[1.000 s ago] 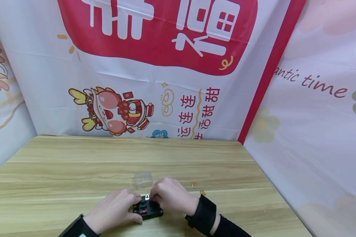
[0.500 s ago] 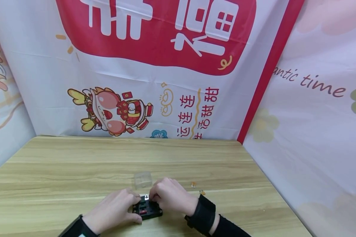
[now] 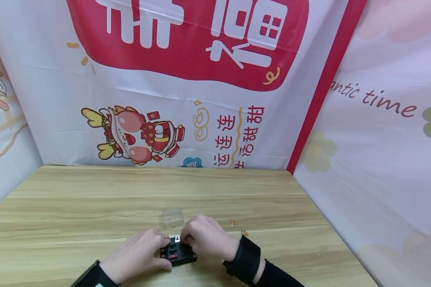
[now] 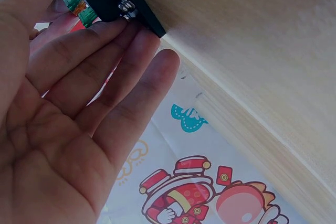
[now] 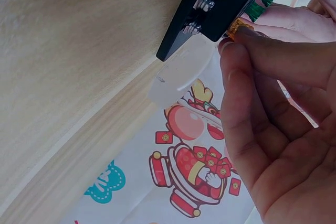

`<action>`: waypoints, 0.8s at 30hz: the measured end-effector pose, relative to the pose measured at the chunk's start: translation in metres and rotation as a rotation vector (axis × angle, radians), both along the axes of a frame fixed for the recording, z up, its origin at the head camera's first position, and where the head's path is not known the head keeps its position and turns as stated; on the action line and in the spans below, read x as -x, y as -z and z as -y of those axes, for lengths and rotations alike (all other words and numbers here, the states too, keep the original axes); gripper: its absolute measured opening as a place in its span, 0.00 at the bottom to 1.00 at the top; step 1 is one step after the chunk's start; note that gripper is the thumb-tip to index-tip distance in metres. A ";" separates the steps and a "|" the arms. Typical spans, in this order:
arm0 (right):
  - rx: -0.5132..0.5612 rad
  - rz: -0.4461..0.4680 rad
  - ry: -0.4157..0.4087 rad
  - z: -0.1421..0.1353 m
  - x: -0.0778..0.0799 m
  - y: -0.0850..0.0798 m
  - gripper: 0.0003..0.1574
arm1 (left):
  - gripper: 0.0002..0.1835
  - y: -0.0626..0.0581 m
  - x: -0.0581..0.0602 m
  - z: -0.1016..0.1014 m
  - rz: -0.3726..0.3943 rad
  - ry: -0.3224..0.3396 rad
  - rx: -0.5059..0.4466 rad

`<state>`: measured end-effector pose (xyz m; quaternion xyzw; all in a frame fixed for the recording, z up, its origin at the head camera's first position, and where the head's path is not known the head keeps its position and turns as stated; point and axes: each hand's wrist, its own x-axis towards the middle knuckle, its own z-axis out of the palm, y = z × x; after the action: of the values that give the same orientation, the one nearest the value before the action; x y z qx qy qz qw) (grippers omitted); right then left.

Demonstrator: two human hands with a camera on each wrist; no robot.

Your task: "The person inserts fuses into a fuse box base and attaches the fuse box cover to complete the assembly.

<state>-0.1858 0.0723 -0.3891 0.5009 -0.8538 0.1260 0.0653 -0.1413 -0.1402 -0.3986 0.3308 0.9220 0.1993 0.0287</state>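
In the head view, the black fuse block [image 3: 181,255] sits on the counter [image 3: 93,207], three o'clock from the left hand [image 3: 140,253], eight from the right hand [image 3: 211,239]. Left wrist: thumb and barely bent fingers grip the block. Right wrist: thumb and index pinch an orange fuse [image 5: 236,29], eleven o'clock.
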 end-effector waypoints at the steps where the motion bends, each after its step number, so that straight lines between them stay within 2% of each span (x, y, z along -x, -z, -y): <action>1: 0.000 0.005 0.002 0.000 0.000 0.000 0.10 | 0.16 0.000 0.000 0.000 0.000 0.000 -0.001; 24: 0.024 -0.005 -0.006 -0.002 -0.001 -0.001 0.09 | 0.16 0.001 0.000 0.000 -0.005 -0.003 0.004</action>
<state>-0.1850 0.0739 -0.3883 0.5031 -0.8505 0.1349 0.0731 -0.1409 -0.1404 -0.3997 0.3298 0.9229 0.1970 0.0268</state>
